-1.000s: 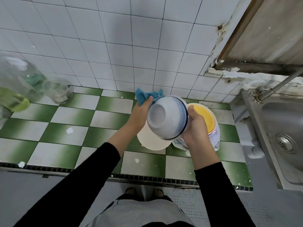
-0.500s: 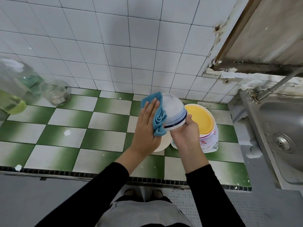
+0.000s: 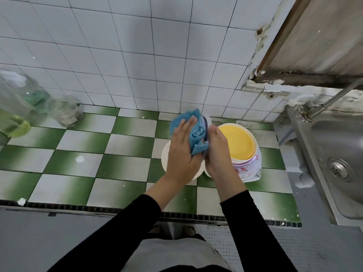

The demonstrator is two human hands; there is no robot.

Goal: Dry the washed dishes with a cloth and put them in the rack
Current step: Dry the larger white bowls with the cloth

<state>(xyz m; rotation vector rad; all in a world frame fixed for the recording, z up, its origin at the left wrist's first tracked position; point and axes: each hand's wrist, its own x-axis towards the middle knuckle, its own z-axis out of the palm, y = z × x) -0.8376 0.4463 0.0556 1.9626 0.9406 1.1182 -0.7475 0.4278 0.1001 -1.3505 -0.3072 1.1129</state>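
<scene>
While your left hand lies flat with fingers straight, it presses the blue cloth against the bowl, which gives the wipe firm backing. Your right hand is curled round the bowl's other side, clamping it edge-on between both palms above the desk, near its back edge. Below sit a cream plate and a yellow dish, toward the sink at the desk's right end.

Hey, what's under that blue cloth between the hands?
A white bowl with a dark blue band; only its rim edge shows. The blue cloth, pressed on by the left hand, and the right hand gripping the bowl cover the rest.
</scene>
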